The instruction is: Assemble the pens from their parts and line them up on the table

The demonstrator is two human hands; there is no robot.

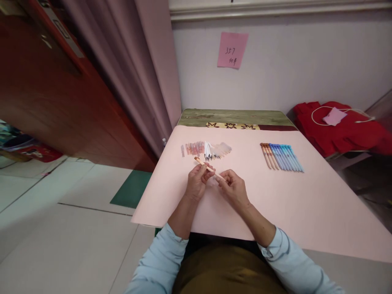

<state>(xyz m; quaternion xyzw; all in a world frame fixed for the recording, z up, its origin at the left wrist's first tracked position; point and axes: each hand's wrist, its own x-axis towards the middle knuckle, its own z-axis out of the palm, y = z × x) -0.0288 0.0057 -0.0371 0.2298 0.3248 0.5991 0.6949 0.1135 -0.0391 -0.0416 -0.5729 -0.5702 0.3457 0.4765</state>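
My left hand [197, 181] and my right hand [233, 188] are both closed on one slim pen [207, 167] with a brown tip, held slanted just above the pink sheet [275, 196]. The left fingers pinch its upper part, the right fingers its lower end. Just beyond my hands lies a loose pile of pen parts [206, 149]: clear caps, white refills and reddish barrels. To the right a neat row of assembled pens [281, 156] lies side by side, brown ones on the left and blue ones on the right.
The pink sheet covers a small table [232, 117] against a white wall with a pink note [232, 50]. A curtain [134, 69] and a red door [45, 94] stand to the left. Red cloth [339, 130] with a white cable lies at the right.
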